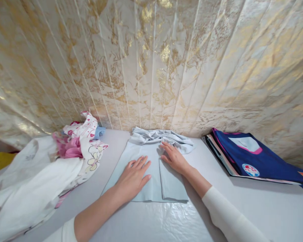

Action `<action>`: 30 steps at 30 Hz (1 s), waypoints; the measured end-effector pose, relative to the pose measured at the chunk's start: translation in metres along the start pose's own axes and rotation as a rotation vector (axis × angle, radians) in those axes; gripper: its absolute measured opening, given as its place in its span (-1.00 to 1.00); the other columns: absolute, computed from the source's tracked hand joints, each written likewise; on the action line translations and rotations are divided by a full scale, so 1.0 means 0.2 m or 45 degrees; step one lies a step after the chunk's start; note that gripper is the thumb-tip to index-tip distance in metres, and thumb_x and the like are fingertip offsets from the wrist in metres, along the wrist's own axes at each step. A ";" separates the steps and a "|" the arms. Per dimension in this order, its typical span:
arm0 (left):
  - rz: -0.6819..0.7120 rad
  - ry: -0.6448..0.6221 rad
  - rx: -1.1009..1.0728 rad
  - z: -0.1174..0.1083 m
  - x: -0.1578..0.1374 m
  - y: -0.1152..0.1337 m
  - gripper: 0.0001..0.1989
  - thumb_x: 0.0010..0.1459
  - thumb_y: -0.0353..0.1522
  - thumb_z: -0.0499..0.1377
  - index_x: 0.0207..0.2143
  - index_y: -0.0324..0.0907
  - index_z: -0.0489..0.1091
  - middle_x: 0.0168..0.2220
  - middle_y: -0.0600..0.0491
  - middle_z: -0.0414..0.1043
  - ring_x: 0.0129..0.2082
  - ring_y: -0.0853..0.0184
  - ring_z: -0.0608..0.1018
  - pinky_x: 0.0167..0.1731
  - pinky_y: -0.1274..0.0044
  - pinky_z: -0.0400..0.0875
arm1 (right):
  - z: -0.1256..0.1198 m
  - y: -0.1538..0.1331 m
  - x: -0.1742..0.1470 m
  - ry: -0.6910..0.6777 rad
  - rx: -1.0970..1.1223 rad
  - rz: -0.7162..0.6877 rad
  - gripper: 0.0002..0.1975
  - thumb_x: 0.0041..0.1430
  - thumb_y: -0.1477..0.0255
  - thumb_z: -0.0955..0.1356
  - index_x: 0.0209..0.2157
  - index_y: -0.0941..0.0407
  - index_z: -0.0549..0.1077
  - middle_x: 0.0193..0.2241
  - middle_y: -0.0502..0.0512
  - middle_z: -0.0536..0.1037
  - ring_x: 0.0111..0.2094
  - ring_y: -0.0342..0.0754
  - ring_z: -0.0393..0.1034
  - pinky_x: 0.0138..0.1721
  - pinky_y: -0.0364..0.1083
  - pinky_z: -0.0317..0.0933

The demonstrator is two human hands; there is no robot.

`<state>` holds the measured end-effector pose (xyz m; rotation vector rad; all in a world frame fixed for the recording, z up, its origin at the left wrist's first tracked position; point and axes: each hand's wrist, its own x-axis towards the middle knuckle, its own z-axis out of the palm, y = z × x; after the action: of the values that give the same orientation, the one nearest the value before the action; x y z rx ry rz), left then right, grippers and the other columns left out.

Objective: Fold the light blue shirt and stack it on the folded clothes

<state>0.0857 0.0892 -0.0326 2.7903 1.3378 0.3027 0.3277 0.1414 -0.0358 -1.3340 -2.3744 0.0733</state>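
A pale blue-grey garment (148, 178) lies spread on the white table, its kind not plain from this view. Its right side is folded inward as a long strip, and its far end is bunched up in wrinkles by the curtain. My left hand (133, 176) rests flat on the garment's left half, fingers spread. On the folded strip near the bunched cloth lies my right hand (174, 157), its fingers stretched out and touching the fabric. Neither hand grips anything.
Left of the garment is a loose heap of clothes (47, 168), white, pink and patterned. A stack of folded clothes (242, 154), dark blue on top, sits at the right. Behind the table (166, 222) hangs a gold-patterned curtain (151, 67). Something yellow (1, 161) shows at the far left.
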 end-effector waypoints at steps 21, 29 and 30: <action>0.202 0.036 -0.200 0.02 0.03 -0.02 -0.59 0.34 -0.35 0.06 0.21 -0.21 0.18 0.32 -0.13 0.08 0.33 0.17 0.10 0.18 0.28 0.07 | -0.03 -0.37 -0.23 0.057 0.250 0.090 -0.42 0.13 0.50 0.34 0.19 0.12 0.15 0.20 0.32 0.25 0.25 0.23 0.06 0.17 0.26 0.10; 0.384 0.025 -0.546 -0.13 -0.05 0.17 -0.79 0.15 -0.49 0.26 -0.18 -0.11 0.38 -0.16 0.11 0.41 -0.15 0.30 0.42 -0.09 0.47 0.26 | -0.25 -0.40 -0.49 -0.200 0.502 0.083 -0.69 -0.01 0.71 0.24 -0.27 0.04 0.32 -0.24 0.05 0.41 -0.15 0.03 0.29 -0.11 0.03 0.23; 0.412 0.001 -0.539 -0.13 -0.05 0.19 -0.78 0.14 -0.50 0.27 -0.17 -0.12 0.38 -0.17 0.11 0.40 -0.17 0.30 0.42 -0.11 0.48 0.27 | -0.26 -0.39 -0.53 -0.203 0.494 0.091 -0.65 -0.05 0.73 0.22 -0.27 0.04 0.31 -0.24 0.05 0.39 -0.15 0.03 0.28 -0.12 0.03 0.23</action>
<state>0.1046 0.0563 -0.0043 2.6202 0.7076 0.5261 0.3326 0.0039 -0.0030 -1.2585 -2.2814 0.6483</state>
